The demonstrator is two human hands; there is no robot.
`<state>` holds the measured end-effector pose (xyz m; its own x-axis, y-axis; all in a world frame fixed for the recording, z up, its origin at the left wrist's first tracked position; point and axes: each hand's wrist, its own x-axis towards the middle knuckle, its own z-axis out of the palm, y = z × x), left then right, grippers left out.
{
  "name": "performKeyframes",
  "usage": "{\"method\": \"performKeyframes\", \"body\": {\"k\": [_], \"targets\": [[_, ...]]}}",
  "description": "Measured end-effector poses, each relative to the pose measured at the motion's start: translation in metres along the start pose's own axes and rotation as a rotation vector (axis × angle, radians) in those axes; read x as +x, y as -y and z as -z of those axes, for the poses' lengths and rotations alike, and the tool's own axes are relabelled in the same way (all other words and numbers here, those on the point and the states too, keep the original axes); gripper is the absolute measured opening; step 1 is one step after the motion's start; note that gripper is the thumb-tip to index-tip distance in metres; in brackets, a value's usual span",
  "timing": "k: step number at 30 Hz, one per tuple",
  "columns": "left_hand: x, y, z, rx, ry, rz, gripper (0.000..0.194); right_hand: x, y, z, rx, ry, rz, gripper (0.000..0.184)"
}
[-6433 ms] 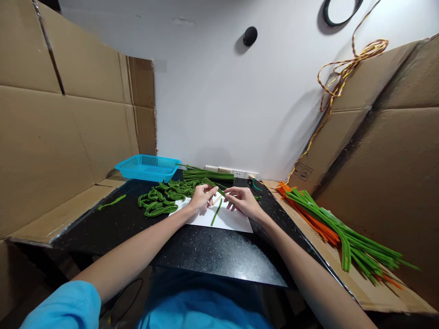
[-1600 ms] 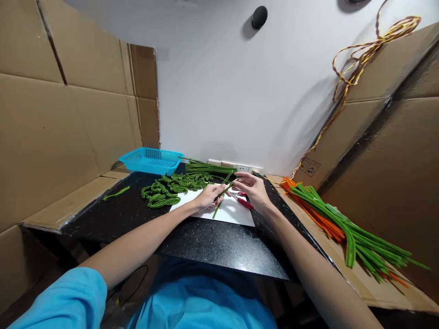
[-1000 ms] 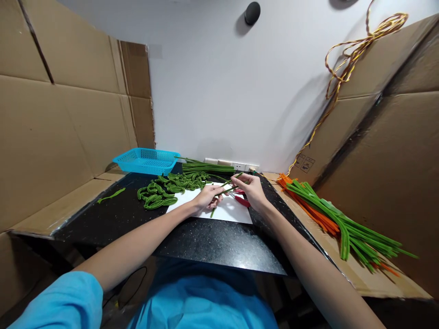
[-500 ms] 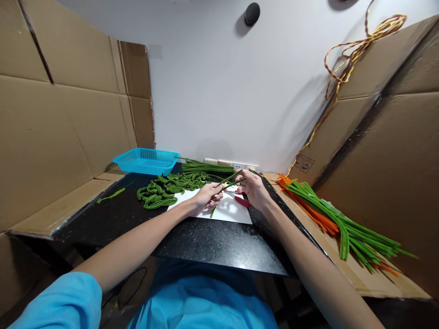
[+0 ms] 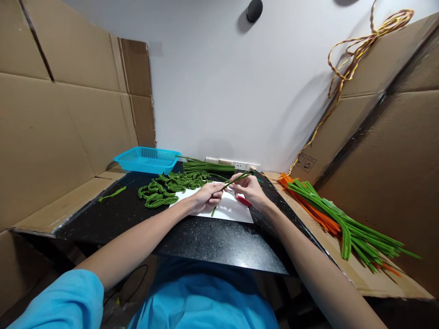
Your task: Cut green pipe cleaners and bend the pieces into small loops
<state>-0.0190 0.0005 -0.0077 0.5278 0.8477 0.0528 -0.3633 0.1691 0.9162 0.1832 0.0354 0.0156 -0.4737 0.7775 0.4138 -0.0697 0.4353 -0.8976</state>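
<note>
Dark green pipe cleaners (image 5: pixel 236 179) run between my two hands above a white sheet of paper (image 5: pixel 236 214). My left hand (image 5: pixel 207 197) is closed around them, and a short green end hangs below its fingers. My right hand (image 5: pixel 249 188) pinches the same pipe cleaners farther along, with the tips pointing up and to the right. Red-handled scissors (image 5: pixel 243 200) lie on the paper beneath my right hand, partly hidden by it. Left of the paper sits a pile of bent, looped green pipe cleaners (image 5: pixel 160 192).
A blue plastic basket (image 5: pixel 147 160) stands at the back left. Straight green pipe cleaners (image 5: pixel 209 168) lie by the wall near a power strip (image 5: pixel 240 165). Bright green (image 5: pixel 356 228) and orange bundles (image 5: pixel 322 218) rest on cardboard at right. A green strip (image 5: pixel 112 194) lies at left.
My right hand has closed in on the pipe cleaners, and their strands, spread apart before, now lie close together. My left hand keeps its hold. The camera view has shifted slightly.
</note>
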Motion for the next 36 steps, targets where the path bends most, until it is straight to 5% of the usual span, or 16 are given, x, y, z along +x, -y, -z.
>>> {"method": "performKeyframes", "body": {"k": [6, 16, 28, 36], "targets": [[0.001, 0.0, 0.004, 0.102, -0.094, -0.091, 0.038, 0.001, -0.001, 0.003, -0.216, -0.092, 0.144, 0.03], [0.001, -0.001, -0.001, 0.393, -0.366, -0.294, 0.039, 0.0, -0.006, 0.001, -0.281, -0.106, 0.08, 0.039], [-0.001, -0.004, -0.002, 0.439, -0.515, -0.358, 0.047, -0.002, -0.005, -0.013, -0.135, -0.033, -0.055, 0.04], [-0.002, -0.004, -0.003, 0.269, -0.463, -0.284, 0.042, 0.0, -0.012, -0.015, -0.005, -0.031, -0.123, 0.041]]}}
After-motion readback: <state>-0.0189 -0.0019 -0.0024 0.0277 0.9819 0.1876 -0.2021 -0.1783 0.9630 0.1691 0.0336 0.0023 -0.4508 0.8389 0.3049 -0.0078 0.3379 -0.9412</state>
